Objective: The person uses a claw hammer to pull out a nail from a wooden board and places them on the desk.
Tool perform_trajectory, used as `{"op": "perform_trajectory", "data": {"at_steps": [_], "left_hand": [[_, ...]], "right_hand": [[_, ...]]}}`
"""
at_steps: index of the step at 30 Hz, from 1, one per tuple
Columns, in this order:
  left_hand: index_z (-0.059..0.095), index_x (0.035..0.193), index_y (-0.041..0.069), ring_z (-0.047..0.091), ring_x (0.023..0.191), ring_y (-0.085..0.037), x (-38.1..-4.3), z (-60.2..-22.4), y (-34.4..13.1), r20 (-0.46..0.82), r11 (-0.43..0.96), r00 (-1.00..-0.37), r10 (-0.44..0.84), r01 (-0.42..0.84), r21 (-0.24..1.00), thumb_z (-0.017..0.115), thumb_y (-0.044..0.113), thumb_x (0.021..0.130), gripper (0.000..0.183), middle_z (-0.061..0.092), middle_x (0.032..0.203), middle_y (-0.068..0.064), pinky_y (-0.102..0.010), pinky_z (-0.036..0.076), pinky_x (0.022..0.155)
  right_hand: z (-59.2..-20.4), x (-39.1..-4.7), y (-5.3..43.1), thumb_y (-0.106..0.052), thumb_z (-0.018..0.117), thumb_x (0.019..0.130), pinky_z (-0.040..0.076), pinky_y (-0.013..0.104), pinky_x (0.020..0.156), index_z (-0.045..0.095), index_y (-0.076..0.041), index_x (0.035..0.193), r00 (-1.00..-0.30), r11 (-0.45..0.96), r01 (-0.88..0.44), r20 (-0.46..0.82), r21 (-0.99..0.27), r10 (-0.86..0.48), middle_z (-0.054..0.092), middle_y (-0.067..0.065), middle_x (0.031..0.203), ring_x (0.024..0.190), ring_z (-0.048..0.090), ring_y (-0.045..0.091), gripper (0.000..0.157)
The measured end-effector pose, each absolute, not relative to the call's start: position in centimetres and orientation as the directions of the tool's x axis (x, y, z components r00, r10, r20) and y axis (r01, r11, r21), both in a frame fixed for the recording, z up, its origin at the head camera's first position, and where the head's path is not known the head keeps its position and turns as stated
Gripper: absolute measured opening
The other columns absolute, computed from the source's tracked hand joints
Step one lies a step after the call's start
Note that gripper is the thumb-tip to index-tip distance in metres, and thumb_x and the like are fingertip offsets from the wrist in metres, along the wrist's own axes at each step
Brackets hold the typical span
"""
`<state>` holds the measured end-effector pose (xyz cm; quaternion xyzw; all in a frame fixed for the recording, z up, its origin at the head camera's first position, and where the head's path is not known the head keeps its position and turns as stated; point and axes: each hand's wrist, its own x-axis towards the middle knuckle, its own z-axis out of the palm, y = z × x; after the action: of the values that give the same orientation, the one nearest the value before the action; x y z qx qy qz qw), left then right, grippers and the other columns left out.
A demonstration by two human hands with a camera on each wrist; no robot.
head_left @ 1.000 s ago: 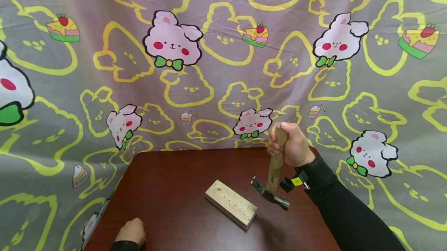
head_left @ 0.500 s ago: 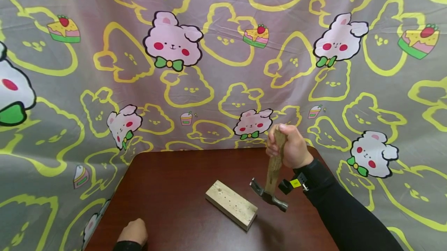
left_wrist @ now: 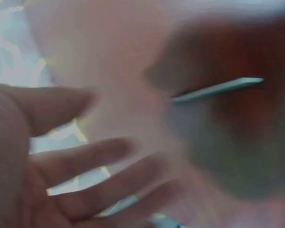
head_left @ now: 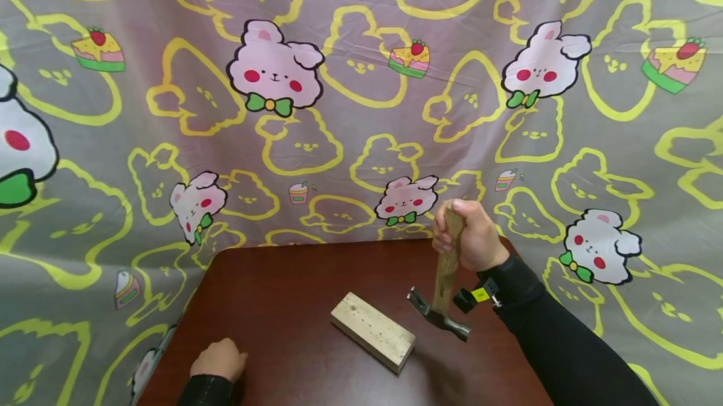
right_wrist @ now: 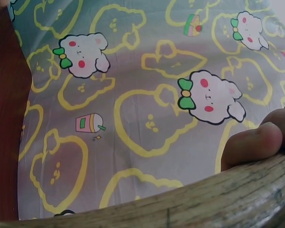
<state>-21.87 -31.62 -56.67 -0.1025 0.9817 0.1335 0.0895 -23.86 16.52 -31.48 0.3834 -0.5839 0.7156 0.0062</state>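
My right hand (head_left: pixel 471 236) grips a claw hammer (head_left: pixel 446 274) by the end of its wooden handle. Its metal head hangs down, just right of a pale wooden block (head_left: pixel 374 331) on the table, and does not touch it. In the right wrist view the hammer handle (right_wrist: pixel 213 202) crosses the bottom, with fingertips (right_wrist: pixel 254 145) showing above it. My left hand (head_left: pixel 220 361) is at the lower left, apart from the block and holding nothing. The left wrist view is blurred, but the fingers (left_wrist: pixel 109 180) look loosely extended and spread, with the block (left_wrist: pixel 218 90) beyond them.
The dark brown table (head_left: pixel 271 293) has a far edge close to a hanging cloth (head_left: pixel 350 117) printed with cartoon rabbits. That cloth also runs along the left and right sides. A small black wrist camera (head_left: pixel 465 299) sits beside the hammer handle.
My left hand has moved slightly up and to the right, and its thumb side now shows more. The right hand and hammer hold almost still. The block lies in the same place.
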Motion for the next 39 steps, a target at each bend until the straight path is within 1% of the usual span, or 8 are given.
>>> {"op": "perform_trajectory", "data": {"at_steps": [2, 5, 10, 14, 18, 25, 34, 39], "left_hand": [[0.060, 0.131, -0.006, 0.049, 0.123, -0.056, -22.8, -55.5, -31.0, -0.049, 0.945, -0.991, -0.128, -0.137, 0.296, 0.069, 0.038, 0.093, 0.059, 0.053, 0.128, -0.039, -0.072, 0.042, 0.093], [0.025, 0.159, 0.005, 0.007, 0.146, -0.057, -24.3, -53.6, -29.0, 0.231, 0.905, -0.971, -0.059, 0.045, 0.423, 0.072, 0.051, 0.089, 0.097, 0.013, 0.159, -0.037, -0.079, 0.021, 0.104], [0.002, 0.164, 0.021, -0.016, 0.151, -0.045, -25.5, -49.7, -23.0, 0.631, 0.727, -0.773, 0.067, 0.471, 0.499, 0.074, 0.066, 0.080, 0.119, -0.017, 0.167, -0.017, -0.081, 0.025, 0.101], [0.001, 0.163, 0.018, -0.009, 0.151, -0.048, -25.9, -47.6, -17.0, 0.756, 0.593, -0.628, 0.185, 0.685, 0.423, 0.060, 0.079, 0.079, 0.119, -0.016, 0.166, -0.021, -0.073, 0.045, 0.090], [0.000, 0.163, 0.020, 0.004, 0.149, -0.054, -25.4, -47.2, -11.5, 0.742, 0.491, -0.603, 0.293, 0.761, 0.425, 0.056, 0.081, 0.080, 0.117, -0.017, 0.165, -0.022, -0.059, 0.058, 0.075], [0.000, 0.162, 0.019, 0.012, 0.148, -0.056, -23.8, -47.5, -5.6, 0.677, 0.349, -0.610, 0.411, 0.792, 0.502, 0.060, 0.077, 0.077, 0.119, -0.021, 0.165, -0.020, -0.066, 0.045, 0.098], [-0.010, 0.162, 0.021, 0.041, 0.139, -0.046, -22.8, -48.3, -3.3, 0.631, 0.256, -0.563, 0.533, 0.819, 0.514, 0.059, 0.072, 0.083, 0.116, -0.021, 0.164, -0.023, -0.038, 0.059, 0.081], [-0.005, 0.162, 0.011, 0.042, 0.139, -0.039, -22.3, -48.4, -2.9, 0.643, 0.267, -0.544, 0.539, 0.834, 0.483, 0.078, 0.050, 0.085, 0.120, -0.006, 0.167, -0.018, -0.042, 0.055, 0.092]], "right_hand": [[-31.4, -23.9, 16.5, -0.023, 0.018, 0.102, 0.027, 0.041, 0.039, 0.045, -0.001, 0.071, -0.705, -0.325, -0.457, 0.560, -0.828, -0.435, 0.036, 0.007, 0.055, 0.044, 0.029, 0.028, 0.046], [-31.5, -23.9, 16.5, -0.023, 0.018, 0.102, 0.026, 0.040, 0.040, 0.045, -0.001, 0.072, -0.701, -0.339, -0.444, 0.558, -0.829, -0.445, 0.036, 0.006, 0.056, 0.044, 0.029, 0.028, 0.046], [-31.7, -23.9, 16.2, -0.027, 0.018, 0.103, 0.026, 0.039, 0.041, 0.044, -0.003, 0.073, -0.692, -0.358, -0.399, 0.534, -0.844, -0.486, 0.035, 0.006, 0.057, 0.045, 0.028, 0.027, 0.047], [-31.9, -23.9, 15.8, -0.031, 0.022, 0.103, 0.026, 0.039, 0.042, 0.046, -0.005, 0.073, -0.690, -0.364, -0.372, 0.517, -0.854, -0.507, 0.036, 0.005, 0.057, 0.045, 0.028, 0.026, 0.046], [-32.0, -24.0, 15.1, -0.032, 0.026, 0.103, 0.026, 0.040, 0.041, 0.047, -0.004, 0.072, -0.679, -0.368, -0.385, 0.530, -0.847, -0.508, 0.037, 0.005, 0.056, 0.044, 0.029, 0.025, 0.046], [-32.2, -24.1, 13.8, -0.033, 0.028, 0.103, 0.029, 0.039, 0.040, 0.047, -0.001, 0.071, -0.652, -0.391, -0.409, 0.564, -0.824, -0.506, 0.037, 0.006, 0.055, 0.043, 0.030, 0.026, 0.049], [-32.2, -23.7, 12.8, -0.040, 0.032, 0.103, 0.030, 0.037, 0.040, 0.046, -0.002, 0.072, -0.613, -0.428, -0.416, 0.595, -0.803, -0.520, 0.038, 0.004, 0.055, 0.043, 0.032, 0.024, 0.052], [-32.0, -23.8, 12.9, -0.040, 0.033, 0.102, 0.030, 0.036, 0.041, 0.047, -0.004, 0.071, -0.634, -0.435, -0.405, 0.590, -0.804, -0.501, 0.039, 0.003, 0.055, 0.044, 0.032, 0.022, 0.049]]}}
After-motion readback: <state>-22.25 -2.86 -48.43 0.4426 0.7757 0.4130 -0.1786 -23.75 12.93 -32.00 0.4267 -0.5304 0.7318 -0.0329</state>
